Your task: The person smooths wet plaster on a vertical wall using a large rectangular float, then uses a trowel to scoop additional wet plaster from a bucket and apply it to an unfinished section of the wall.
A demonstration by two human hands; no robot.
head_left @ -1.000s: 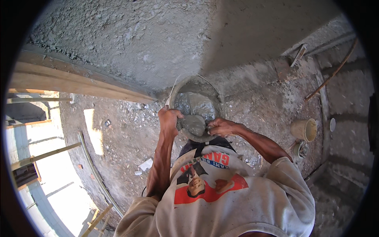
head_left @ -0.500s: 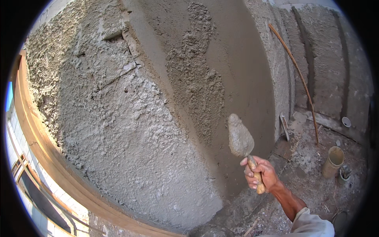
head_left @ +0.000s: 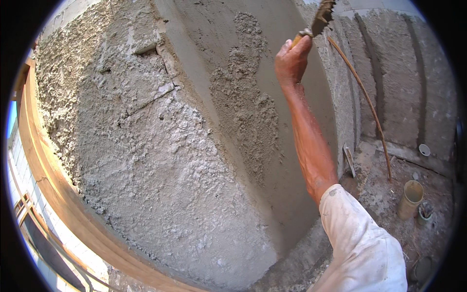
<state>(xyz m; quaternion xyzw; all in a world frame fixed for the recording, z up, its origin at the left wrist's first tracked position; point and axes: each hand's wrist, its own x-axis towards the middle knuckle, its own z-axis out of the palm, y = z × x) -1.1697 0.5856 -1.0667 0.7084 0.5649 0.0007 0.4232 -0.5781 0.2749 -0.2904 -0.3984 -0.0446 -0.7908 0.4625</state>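
Note:
My right hand (head_left: 293,61) is closed round the wooden handle of a trowel (head_left: 322,18), raised high in front of the wall with the arm stretched out. Dark mortar clings to the blade's edge, and the blade's tip runs out of the picture at the top. Behind the hand stands the wall (head_left: 194,219), with a smooth grey mortar band (head_left: 296,214) down its middle right. A rough patch of thrown mortar (head_left: 248,107) lies within that band. To the left the wall's coat is coarse and lighter. My left hand is out of the picture.
A curved wooden frame (head_left: 63,194) borders the wall on the left. At right, a thin stick (head_left: 362,92) leans against another wall. On the littered floor stand a beige bucket (head_left: 412,194) and a smaller container (head_left: 424,212); a white-edged board (head_left: 349,159) leans nearby.
My right hand has swung up from low at the right to the top, carrying the trowel. The mortar heap seen on the blade earlier no longer shows; only clinging bits are visible.

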